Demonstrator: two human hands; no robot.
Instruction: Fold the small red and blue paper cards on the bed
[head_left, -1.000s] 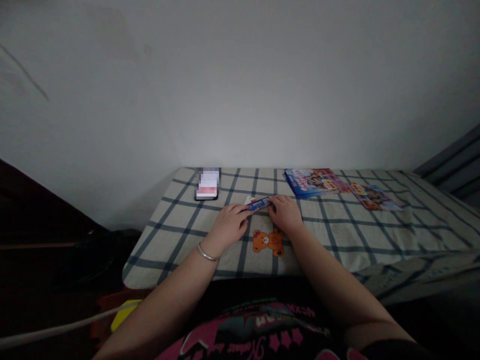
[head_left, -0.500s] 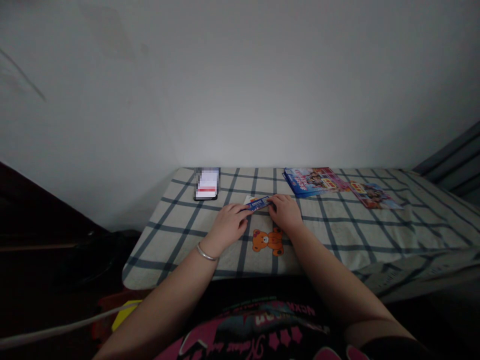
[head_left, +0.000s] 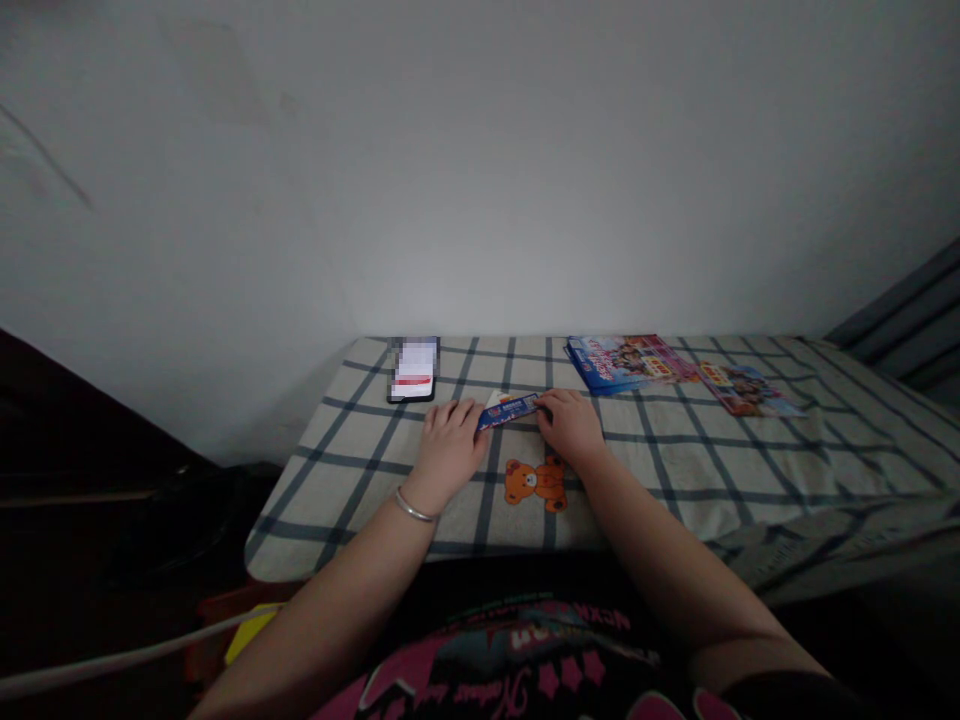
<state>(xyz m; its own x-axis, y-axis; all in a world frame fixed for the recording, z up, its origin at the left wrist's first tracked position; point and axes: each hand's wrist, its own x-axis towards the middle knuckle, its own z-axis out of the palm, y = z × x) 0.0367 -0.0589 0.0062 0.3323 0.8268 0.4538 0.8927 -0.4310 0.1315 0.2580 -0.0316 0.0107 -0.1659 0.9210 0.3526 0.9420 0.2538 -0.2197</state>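
Checked bedsheet [head_left: 675, 470]: small blue packet [head_left: 508, 409] lies between left hand [head_left: 448, 450] and right hand [head_left: 571, 428], both hands pinching its ends, set apart.

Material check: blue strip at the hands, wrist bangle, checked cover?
Blue strip: probably glossy printed card or plastic film; thin, flat, too small to settle. Bangle on the left wrist: likely silvery metal, by its bright sheen. Checked cover: matte woven fabric; it drapes and wrinkles.
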